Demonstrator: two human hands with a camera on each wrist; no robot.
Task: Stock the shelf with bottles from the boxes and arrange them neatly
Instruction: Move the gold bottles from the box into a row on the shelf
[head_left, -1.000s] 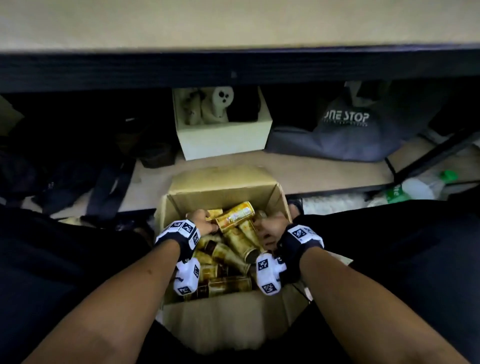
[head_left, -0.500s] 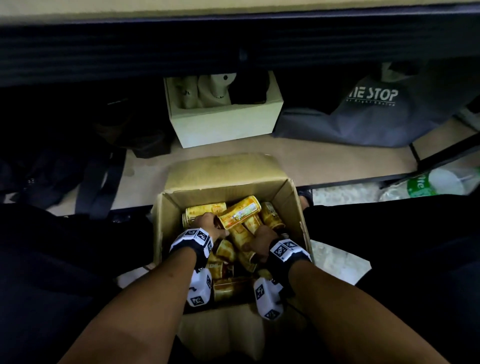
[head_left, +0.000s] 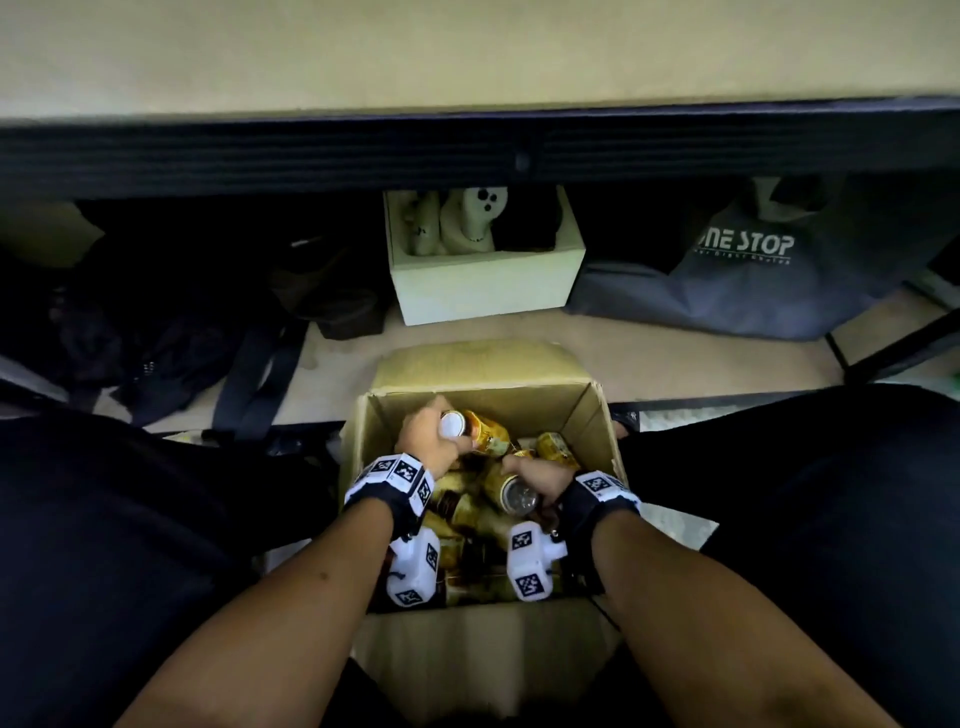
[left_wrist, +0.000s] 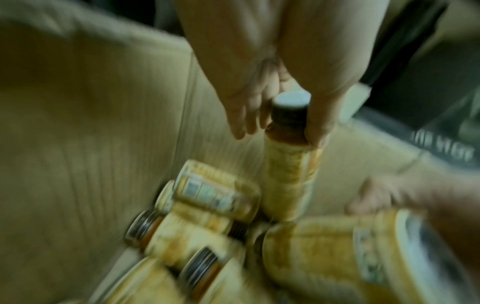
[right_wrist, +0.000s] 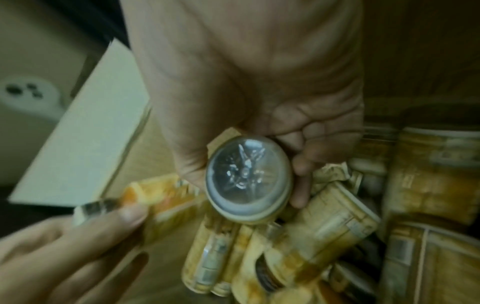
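Head view: grey bag (head_left: 748, 280) on the low shelf reads "ONE STOP" in white, smaller line under it unreadable; bottle labels are gold-yellow, print too small to read. Open cardboard box (head_left: 597, 415) sits on the floor between the person's knees, far flap folded out against the low shelf edge (head_left: 727, 400), dark beam of the upper shelf (head_left: 467, 156) overhead. White box (head_left: 483, 283) stands on the low shelf behind, black bags (head_left: 156, 322) to its left. Left hand (head_left: 428, 436) grips a bottle (head_left: 475, 428) by the neck, white cap toward the camera; right hand (head_left: 535, 475) holds a second bottle (head_left: 511, 491), clear base facing up. Loose bottles (head_left: 558, 449) lie jumbled in the box, little free room around the hands. Left wrist view, blurred: left-hand fingers (left_wrist: 315, 131) and thumb pinch the bottle's dark neck below the cap — it hangs upright over the pile, box wall close on the left. Right wrist view: fingers (right_wrist: 298, 164) curl round the bottle's base end, dimpled clear bottom toward the lens, torn label edge beside it.
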